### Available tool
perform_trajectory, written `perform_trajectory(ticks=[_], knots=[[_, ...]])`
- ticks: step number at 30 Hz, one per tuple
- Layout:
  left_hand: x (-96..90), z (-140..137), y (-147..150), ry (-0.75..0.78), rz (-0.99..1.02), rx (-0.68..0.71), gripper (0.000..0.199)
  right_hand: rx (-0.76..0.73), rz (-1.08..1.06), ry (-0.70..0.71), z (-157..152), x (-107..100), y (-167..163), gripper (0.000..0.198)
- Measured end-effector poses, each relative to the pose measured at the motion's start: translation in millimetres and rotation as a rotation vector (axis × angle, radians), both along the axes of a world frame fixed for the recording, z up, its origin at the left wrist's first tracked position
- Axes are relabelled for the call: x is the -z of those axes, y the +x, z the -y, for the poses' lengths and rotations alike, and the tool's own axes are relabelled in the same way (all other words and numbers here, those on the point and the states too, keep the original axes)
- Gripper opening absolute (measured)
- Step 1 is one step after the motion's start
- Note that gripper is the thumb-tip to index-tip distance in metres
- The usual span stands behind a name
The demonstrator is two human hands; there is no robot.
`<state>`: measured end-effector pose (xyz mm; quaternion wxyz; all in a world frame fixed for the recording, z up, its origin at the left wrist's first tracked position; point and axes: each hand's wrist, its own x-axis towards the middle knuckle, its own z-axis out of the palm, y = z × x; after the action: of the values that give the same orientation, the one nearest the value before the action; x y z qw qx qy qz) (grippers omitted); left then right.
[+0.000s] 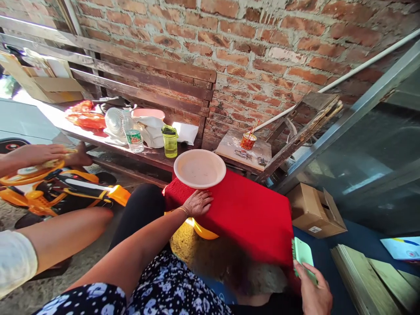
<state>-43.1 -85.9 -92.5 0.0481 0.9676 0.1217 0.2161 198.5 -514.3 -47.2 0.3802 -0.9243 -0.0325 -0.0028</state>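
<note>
My left hand (198, 203) lies flat on the red cloth (249, 208), fingers stretched out, just below the rim of a pale pink basin (200, 168). Whether the fingers touch the basin is hard to tell; they look slightly apart from it. At the lower right my right hand (315, 288) grips a light green scrubbing brush (303, 253) by its near end. Its bristles face left, against or close to the right edge of the red cloth. Under the cloth's near side, part of a yellow object (205, 229) shows.
On the wooden bench (154, 162) stand a green bottle (170, 142), a water bottle (134, 138) and a small fan (114, 121). A paper cup (248, 141) and padlocks sit on a board. Another person's leg (72, 232) and an orange toy vehicle (39, 199) are left. A cardboard box (311, 210) stands right.
</note>
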Motion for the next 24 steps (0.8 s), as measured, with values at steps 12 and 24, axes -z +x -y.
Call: perform_trajectory(ticks=[12, 24], knots=[[1.5, -1, -2, 0.009, -0.006, 0.005, 0.034, -0.585, 0.148, 0.094, -74, 15, -56, 0.053], [3.7, -1, 2, 0.001, 0.003, 0.001, 0.033, 0.051, 0.059, -0.125, 7, -1, 0, 0.037]])
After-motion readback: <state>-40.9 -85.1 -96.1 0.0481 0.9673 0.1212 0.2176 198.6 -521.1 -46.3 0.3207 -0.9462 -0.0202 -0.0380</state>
